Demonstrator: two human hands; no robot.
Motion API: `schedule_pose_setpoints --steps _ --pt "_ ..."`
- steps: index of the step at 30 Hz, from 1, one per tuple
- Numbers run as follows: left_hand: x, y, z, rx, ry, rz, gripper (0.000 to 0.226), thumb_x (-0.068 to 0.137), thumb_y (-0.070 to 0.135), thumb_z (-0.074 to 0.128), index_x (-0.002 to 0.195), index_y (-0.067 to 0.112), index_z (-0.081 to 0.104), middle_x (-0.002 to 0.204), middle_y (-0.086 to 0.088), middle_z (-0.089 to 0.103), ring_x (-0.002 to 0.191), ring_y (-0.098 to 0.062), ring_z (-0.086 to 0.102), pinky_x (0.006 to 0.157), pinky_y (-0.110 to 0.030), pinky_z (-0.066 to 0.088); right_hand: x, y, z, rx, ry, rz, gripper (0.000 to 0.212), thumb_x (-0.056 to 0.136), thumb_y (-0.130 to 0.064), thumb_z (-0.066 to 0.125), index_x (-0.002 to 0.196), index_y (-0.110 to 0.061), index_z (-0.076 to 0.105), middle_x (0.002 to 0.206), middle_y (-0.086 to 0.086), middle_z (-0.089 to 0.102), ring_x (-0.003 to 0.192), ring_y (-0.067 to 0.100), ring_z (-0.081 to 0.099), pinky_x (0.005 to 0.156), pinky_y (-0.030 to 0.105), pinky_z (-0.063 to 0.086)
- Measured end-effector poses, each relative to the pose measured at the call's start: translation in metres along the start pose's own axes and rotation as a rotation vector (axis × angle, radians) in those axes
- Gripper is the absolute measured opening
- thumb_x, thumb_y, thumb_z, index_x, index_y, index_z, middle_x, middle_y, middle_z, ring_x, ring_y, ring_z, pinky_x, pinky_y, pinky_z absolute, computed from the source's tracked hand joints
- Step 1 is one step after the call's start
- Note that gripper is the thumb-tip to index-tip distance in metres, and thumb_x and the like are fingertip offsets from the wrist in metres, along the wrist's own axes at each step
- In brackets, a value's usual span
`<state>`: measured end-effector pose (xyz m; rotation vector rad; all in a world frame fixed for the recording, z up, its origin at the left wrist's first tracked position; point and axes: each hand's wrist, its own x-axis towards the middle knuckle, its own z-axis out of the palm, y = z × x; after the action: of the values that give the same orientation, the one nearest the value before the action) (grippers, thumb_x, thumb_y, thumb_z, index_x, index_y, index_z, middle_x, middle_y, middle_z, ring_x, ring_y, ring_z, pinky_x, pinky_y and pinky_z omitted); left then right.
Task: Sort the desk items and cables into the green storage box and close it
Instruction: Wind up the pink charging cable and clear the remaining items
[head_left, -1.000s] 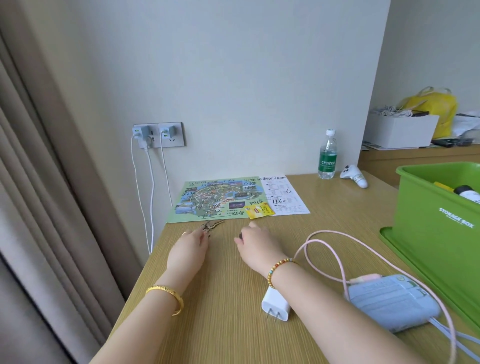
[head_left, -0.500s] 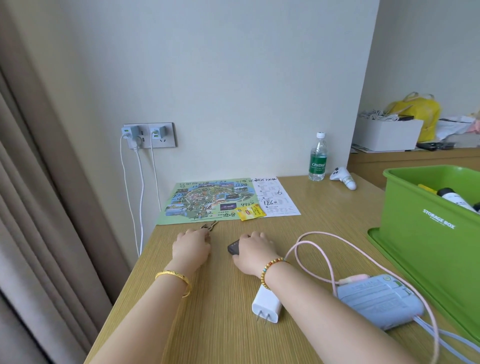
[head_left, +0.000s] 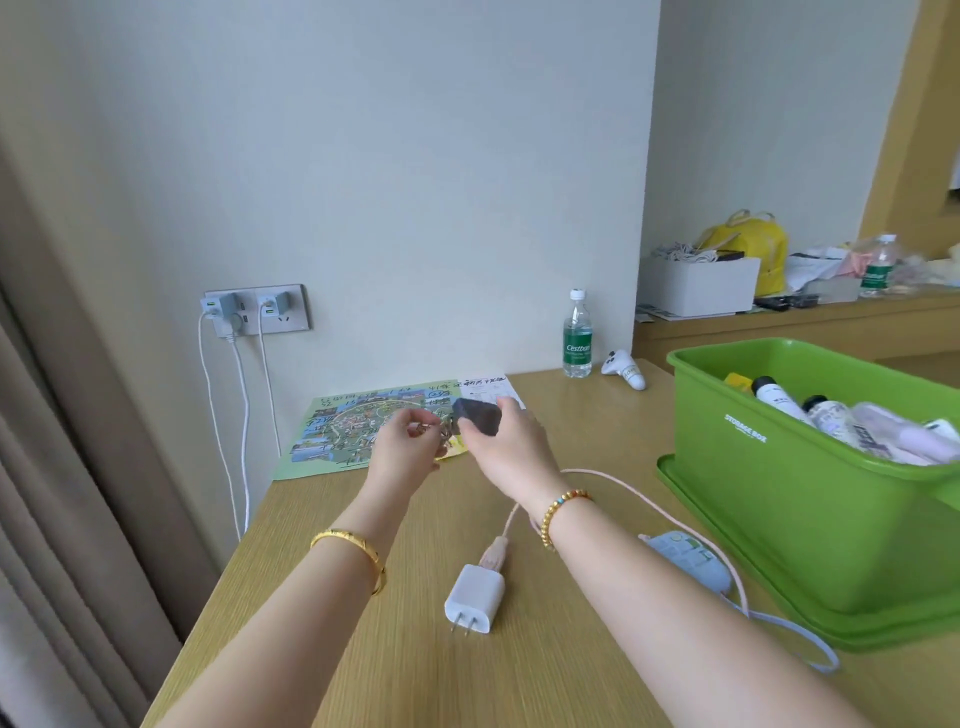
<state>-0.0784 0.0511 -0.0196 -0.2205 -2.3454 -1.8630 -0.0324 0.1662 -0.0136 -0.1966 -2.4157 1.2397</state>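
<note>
Both hands are up off the desk, the right hand clutching a dark key fob and the left hand pinching its keys, apparently bunching them for the green storage box at the desk's right edge.

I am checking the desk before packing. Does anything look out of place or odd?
Nothing looks spilled or damaged. One oddity: the green storage box stands on what seems its own lid. The white charger lies loose, its pink cable sprawling.
</note>
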Motion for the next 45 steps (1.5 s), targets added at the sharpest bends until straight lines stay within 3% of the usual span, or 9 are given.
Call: schedule_pose_setpoints --steps 6,14,16,18,22,25,29,34,45 --pt "-0.024 0.081 0.071 -0.243 -0.146 0.026 0.016 0.091 0.009 0.052 0.077 0.019 0.051 0.071 -0.001 0.06 0.056 -0.008 0.057 0.047 -0.015 0.043 0.0 -0.003 -0.106 0.014 0.362 -0.046 0.046 0.085 -0.04 0.054 0.118 -0.011 0.045 0.118 0.012 0.053 0.112 0.031 0.048 0.095 0.042 0.043" --pt "-0.066 0.145 0.198 -0.265 -0.3 0.059 0.017 0.088 0.014 0.053 0.073 0.022 0.053 0.069 0.0 0.06 0.045 -0.013 0.035 0.032 -0.014 0.027 -0.009 0.054 -0.251 -0.256 0.496 0.146 0.052 0.085 -0.044 0.051 0.125 -0.011 0.045 0.125 0.016 0.049 0.118 0.035 0.04 0.096 0.04 0.039" --pt "-0.072 0.158 0.223 -0.246 -0.311 0.095 0.012 0.091 0.023 0.051 0.082 0.02 0.058 0.084 -0.006 0.064 0.054 -0.015 0.047 0.047 -0.018 0.038 -0.012 0.066 -0.274 -0.311 0.506 0.168 0.052 0.087 -0.044 0.049 0.126 -0.01 0.044 0.126 0.018 0.048 0.119 0.035 0.039 0.097 0.041 0.036" --pt "-0.074 0.164 0.243 -0.063 -0.417 0.153 0.032 0.094 0.036 0.045 0.111 0.013 0.059 0.112 -0.01 0.064 0.091 -0.022 0.061 0.077 -0.026 0.043 -0.014 0.077 -0.289 -0.401 0.467 0.217 0.05 0.089 -0.042 0.046 0.125 -0.007 0.044 0.128 0.019 0.047 0.121 0.035 0.037 0.1 0.041 0.033" --pt "-0.071 0.153 0.255 0.502 -0.5 0.33 0.041 0.095 0.036 0.039 0.128 0.015 0.053 0.13 -0.011 0.056 0.125 -0.032 0.045 0.105 -0.037 0.037 -0.017 0.093 -0.3 -0.599 0.218 0.382 0.033 0.096 -0.028 0.037 0.114 -0.005 0.052 0.125 0.018 0.049 0.127 0.037 0.035 0.102 0.045 0.034" --pt "-0.062 0.14 0.241 0.599 -0.374 0.421 0.034 0.093 0.031 0.041 0.12 0.019 0.058 0.121 -0.012 0.061 0.12 -0.034 0.047 0.106 -0.038 0.034 -0.018 0.091 -0.292 -0.578 0.167 0.346 0.023 0.091 -0.011 0.036 0.07 -0.012 0.044 0.084 0.014 0.047 0.111 0.036 0.043 0.089 0.041 0.036" --pt "-0.043 0.117 0.203 0.585 -0.275 0.413 0.034 0.093 0.027 0.043 0.124 0.017 0.054 0.124 -0.014 0.057 0.121 -0.034 0.044 0.103 -0.034 0.035 -0.01 0.077 -0.258 -0.583 0.275 0.111 0.038 0.089 -0.004 0.035 0.122 -0.012 0.053 0.136 0.01 0.046 0.126 0.032 0.036 0.105 0.044 0.029" --pt "-0.018 0.072 0.138 0.638 -0.249 0.332 0.04 0.091 0.025 0.049 0.13 0.014 0.048 0.13 -0.015 0.052 0.121 -0.034 0.043 0.1 -0.035 0.036 0.006 0.047 -0.185 -0.513 0.345 -0.244 0.036 0.088 -0.005 0.04 0.12 -0.013 0.056 0.128 0.008 0.052 0.12 0.031 0.04 0.098 0.039 0.031" --pt "0.051 -0.054 0.034 0.892 -0.262 0.089 0.049 0.091 0.014 0.047 0.139 0.012 0.038 0.139 -0.015 0.045 0.122 -0.032 0.047 0.095 -0.036 0.041 0.061 0.069 -0.011 -0.59 -0.324 -0.074 0.041 0.09 -0.005 0.034 0.129 -0.01 0.043 0.139 0.01 0.04 0.129 0.031 0.032 0.106 0.044 0.032"
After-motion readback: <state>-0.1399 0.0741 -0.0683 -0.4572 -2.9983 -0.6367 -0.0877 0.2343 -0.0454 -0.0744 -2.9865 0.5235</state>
